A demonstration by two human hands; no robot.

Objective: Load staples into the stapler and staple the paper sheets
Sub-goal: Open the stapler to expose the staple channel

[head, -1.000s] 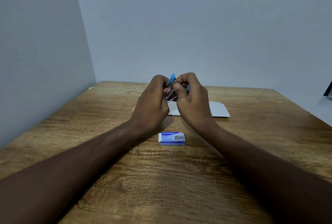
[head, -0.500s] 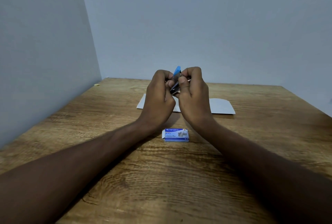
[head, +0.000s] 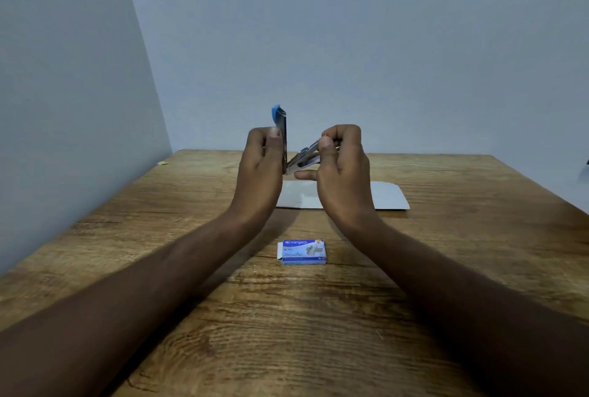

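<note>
A small stapler (head: 288, 145) is held above the wooden bench (head: 318, 317), swung wide open at its hinge. Its top arm, bright metal with a blue plastic cap at the tip, stands nearly upright; the lower metal part slants away to the right, the two meeting in a V at the hinge. The left hand (head: 259, 167) has its grip closed round the upright arm, thumb pressed flat on the side facing the camera. The right hand (head: 342, 170) has its grip closed on the slanted lower part, thumb on top and fingers curled over it, with one finger stretched out beneath towards the hinge. Whether staples lie in the channel cannot be made out.

On the bench, near the camera and between the two forearms, lies a small rectangular card box of staples (head: 304, 252), blue and white with printed lettering, flat on its broad face; a flap shows at its left end, and its contents are hidden. Further back, beneath and behind the hands, the white paper sheets (head: 387, 197) lie flat, their right corners rounded, partly covered by the right wrist.

The bench top is brown wood grain with dark streaks, its far edge close to the pale wall. A small yellowish scrap (head: 162, 162) sits near the back left corner. Wide bare board lies on both sides of the arms.
</note>
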